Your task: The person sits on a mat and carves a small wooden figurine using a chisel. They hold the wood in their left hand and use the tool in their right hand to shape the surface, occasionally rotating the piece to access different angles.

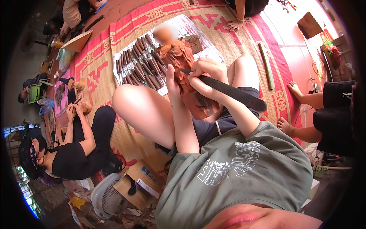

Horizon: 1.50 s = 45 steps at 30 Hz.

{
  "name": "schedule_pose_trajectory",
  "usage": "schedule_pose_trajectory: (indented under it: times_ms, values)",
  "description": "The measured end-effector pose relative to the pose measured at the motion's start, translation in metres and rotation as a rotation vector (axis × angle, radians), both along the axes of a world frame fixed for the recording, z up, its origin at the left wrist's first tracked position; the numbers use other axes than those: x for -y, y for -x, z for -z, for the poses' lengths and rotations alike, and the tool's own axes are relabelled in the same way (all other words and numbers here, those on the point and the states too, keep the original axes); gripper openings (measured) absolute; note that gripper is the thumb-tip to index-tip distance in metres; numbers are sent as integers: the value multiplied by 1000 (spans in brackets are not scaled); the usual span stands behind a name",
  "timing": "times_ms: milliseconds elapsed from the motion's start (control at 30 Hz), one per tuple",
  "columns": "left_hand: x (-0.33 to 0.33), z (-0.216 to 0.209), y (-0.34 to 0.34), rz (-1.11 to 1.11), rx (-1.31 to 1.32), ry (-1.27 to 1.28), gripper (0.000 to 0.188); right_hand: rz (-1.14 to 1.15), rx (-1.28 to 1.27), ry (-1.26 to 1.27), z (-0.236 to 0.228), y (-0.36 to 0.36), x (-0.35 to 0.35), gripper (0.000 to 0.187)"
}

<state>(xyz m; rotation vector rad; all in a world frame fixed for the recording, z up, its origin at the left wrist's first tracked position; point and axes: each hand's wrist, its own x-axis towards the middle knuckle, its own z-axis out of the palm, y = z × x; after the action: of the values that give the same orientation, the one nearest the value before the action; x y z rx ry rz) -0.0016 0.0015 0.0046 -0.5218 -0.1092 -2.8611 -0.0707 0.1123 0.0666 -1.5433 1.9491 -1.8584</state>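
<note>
Now the left hand (172, 82) grips the reddish-brown carved wooden figure (183, 63), the right hand (206, 74) pinching the dark long knife (228, 91); carving looks well advanced, though unfinished.

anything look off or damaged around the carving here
Nothing stands out. The left hand steadies the reddish wooden figure while the right hand holds a long dark knife against it; the brown sticks lie in rows on the paper sheet.

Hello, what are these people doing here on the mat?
A person sitting on a woven mat holds a reddish-brown carved wooden figure with the left hand and presses a long dark blade to it with the right hand. Dark wooden sticks lie on paper beyond. A co-worker at the left handles a smaller wooden piece.
</note>
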Motion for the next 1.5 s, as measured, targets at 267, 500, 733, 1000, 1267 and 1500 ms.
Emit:
schedule_pose_trajectory:
  times_ms: [267, 500, 733, 1000, 1267, 1500]
  values:
    - [-6, -5, -3, -75, 164, -28, 58, 105, 44, 68, 0, -5, -1, 8]
    - [-10, -23, -10, -418, 630, 521, 60, 87, 50, 33, 2, -5, 4, 8]
    - [-11, -17, -10, -354, 594, 507, 58, -15, 53, -99, -2, -5, -7, 12]
    - [-11, -18, -11, -335, 629, 491, 57, 78, 43, 14, -3, -8, -3, 12]
    - [-18, -28, -11, -350, 653, 475, 54, 7, 38, -135, -1, -8, -10, 10]
    - [-21, -34, -14, -266, 581, 281, 56, 105, 38, 30, -4, -12, -5, 10]
